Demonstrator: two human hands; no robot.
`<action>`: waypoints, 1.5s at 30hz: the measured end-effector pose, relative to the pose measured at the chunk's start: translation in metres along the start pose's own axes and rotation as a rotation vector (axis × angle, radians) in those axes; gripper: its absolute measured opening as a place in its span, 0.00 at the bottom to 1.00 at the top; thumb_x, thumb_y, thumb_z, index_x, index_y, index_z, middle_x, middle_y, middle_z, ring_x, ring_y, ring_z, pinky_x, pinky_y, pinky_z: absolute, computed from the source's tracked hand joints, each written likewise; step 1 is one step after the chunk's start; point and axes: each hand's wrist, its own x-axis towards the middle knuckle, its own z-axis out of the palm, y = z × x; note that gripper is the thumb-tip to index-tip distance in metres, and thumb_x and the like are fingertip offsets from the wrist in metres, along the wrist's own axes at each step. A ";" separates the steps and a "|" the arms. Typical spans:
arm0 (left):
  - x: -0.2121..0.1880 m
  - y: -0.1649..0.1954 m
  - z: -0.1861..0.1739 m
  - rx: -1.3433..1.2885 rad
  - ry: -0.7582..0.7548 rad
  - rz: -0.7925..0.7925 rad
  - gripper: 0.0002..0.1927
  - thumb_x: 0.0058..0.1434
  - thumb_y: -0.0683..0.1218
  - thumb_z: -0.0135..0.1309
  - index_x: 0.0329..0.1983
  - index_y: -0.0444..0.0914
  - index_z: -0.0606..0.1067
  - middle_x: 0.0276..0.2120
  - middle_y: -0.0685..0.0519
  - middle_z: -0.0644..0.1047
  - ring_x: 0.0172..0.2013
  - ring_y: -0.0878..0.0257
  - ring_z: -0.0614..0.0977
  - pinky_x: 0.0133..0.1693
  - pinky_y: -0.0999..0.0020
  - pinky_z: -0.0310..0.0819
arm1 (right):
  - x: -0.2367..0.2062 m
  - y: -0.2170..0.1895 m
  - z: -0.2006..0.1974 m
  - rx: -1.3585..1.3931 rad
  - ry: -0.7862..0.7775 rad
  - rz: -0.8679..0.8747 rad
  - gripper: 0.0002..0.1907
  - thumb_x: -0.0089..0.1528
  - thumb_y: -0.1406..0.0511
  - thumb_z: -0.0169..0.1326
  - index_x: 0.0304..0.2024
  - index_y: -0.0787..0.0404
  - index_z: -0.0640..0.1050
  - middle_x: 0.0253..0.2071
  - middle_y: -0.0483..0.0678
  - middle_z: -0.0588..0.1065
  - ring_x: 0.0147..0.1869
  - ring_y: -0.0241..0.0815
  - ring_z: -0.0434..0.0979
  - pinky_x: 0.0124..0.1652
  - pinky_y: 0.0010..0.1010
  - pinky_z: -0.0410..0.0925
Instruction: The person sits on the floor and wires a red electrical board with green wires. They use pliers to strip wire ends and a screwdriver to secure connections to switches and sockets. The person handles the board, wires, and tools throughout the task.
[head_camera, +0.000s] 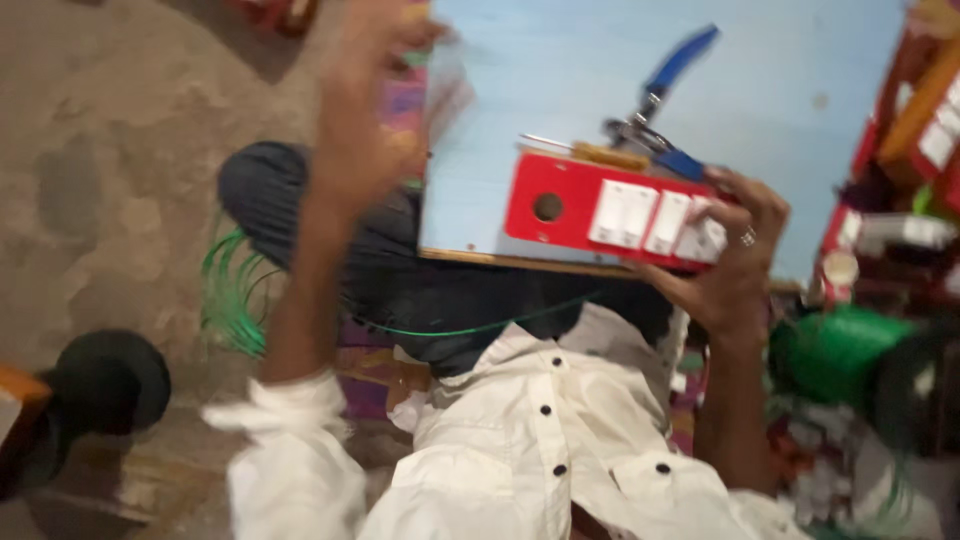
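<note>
The right hand (725, 255) is closing its grip around the right end of a red switch plate (610, 212), fingers curling over the top edge and thumb pressing from below. The plate is a long red rectangle carrying three white rocker switches (655, 218) toward the held end and a round hole (547, 207) toward the free end. It is lying at the near edge of a pale blue board (560, 80) serving as the worktop, near the picture's centre. Its long axis is running from 9 o'clock to 3 o'clock, dipping slightly toward 4, the free end pointing to 9. Blue-handled pliers (665, 95) are resting at 12 o'clock from the plate. The left hand (365, 90) is hovering blurred at 10 o'clock; its grip cannot be told. A bare concrete floor (110, 150) is spreading at 9 o'clock, green wire (228, 290) coiling on it.
</note>
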 end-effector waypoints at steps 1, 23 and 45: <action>-0.024 0.015 0.013 0.116 -0.178 0.105 0.28 0.65 0.49 0.69 0.64 0.40 0.71 0.63 0.49 0.73 0.66 0.51 0.73 0.68 0.58 0.66 | 0.000 0.000 -0.004 -0.004 -0.036 -0.001 0.38 0.53 0.54 0.78 0.54 0.58 0.68 0.67 0.54 0.66 0.72 0.57 0.63 0.69 0.50 0.62; -0.110 0.025 0.113 0.316 -0.213 0.069 0.39 0.58 0.64 0.72 0.69 0.47 0.74 0.67 0.50 0.71 0.68 0.49 0.66 0.69 0.46 0.54 | -0.218 0.106 -0.100 -0.203 -1.500 0.916 0.27 0.59 0.44 0.56 0.46 0.58 0.83 0.41 0.51 0.83 0.44 0.49 0.83 0.46 0.42 0.74; -0.118 0.001 0.113 0.374 -0.175 0.198 0.37 0.55 0.67 0.78 0.60 0.44 0.78 0.62 0.47 0.74 0.66 0.48 0.65 0.67 0.42 0.58 | -0.315 0.054 -0.054 -0.263 -0.254 1.124 0.18 0.66 0.58 0.51 0.48 0.68 0.75 0.43 0.63 0.77 0.47 0.63 0.78 0.46 0.50 0.70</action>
